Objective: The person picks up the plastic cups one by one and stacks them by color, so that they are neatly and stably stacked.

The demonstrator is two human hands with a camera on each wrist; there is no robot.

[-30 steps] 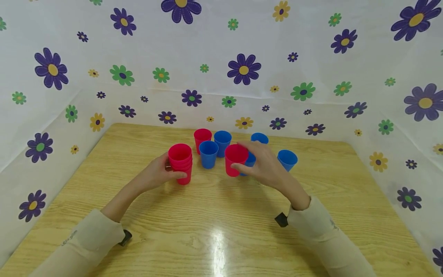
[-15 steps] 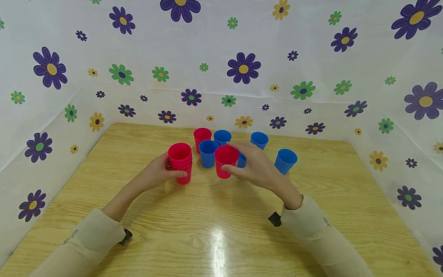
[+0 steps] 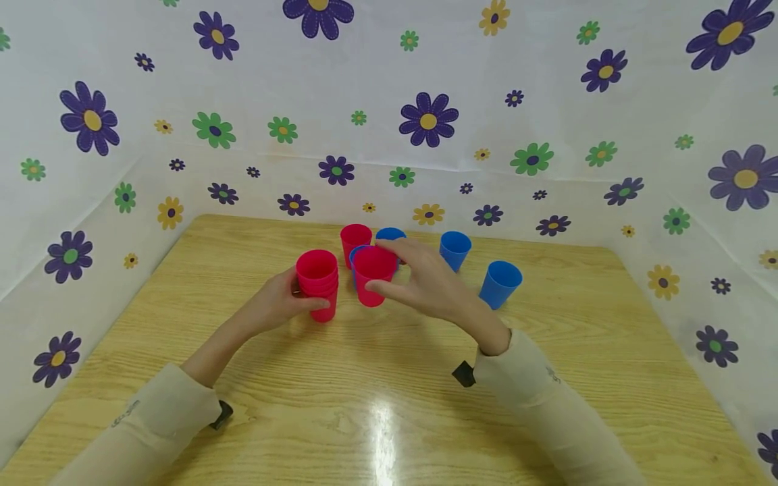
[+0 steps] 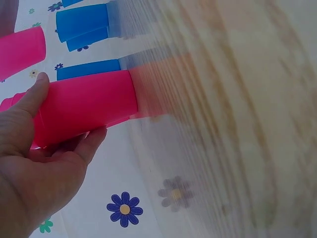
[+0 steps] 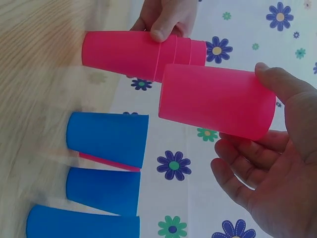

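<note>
Gripping a near-upright, apparently raised red cup (image 3: 369, 285), right fingers (image 5: 241, 161) lie just right of the red stack (image 3: 322, 287) left fingers (image 4: 34, 96) clasp.

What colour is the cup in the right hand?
The cup is pinkish red, clearest in the right wrist view.

A stack of nested red cups (image 3: 319, 283) stands upright — 1 red cup (image 3: 371, 270) is held just beside it.

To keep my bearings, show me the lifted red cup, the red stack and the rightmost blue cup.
Lifted red cup (image 5: 217, 101), right wrist view: outer side wall.
Red stack (image 4: 89, 103), left wrist view: bottom cup's wall.
Rightmost blue cup (image 3: 498, 291), head view: front wall below the rim.
</note>
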